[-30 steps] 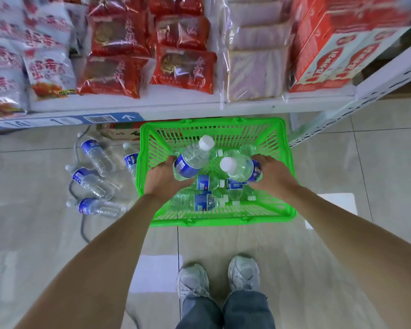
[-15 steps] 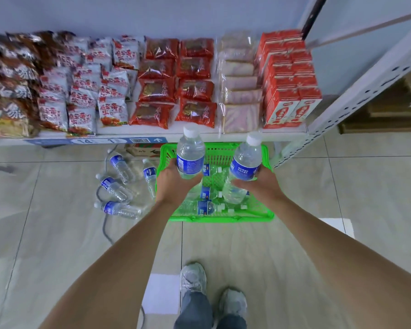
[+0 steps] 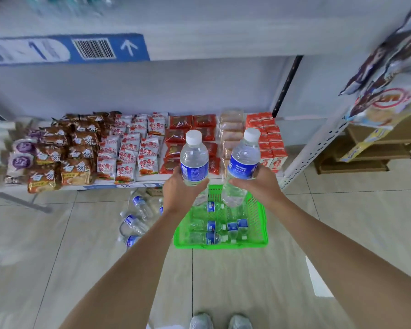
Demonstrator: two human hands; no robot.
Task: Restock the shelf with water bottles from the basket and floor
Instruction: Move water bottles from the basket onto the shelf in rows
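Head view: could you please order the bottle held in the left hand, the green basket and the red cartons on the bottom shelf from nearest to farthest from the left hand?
1. Bottle: upright in the left hand's grip.
2. Green basket: on the floor, below and to the right.
3. Red cartons: right end of the bottom shelf, beyond the right hand.

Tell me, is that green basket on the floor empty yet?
Not empty. Several water bottles lie on their sides inside the green basket, visible below the two bottles held up in the hands.
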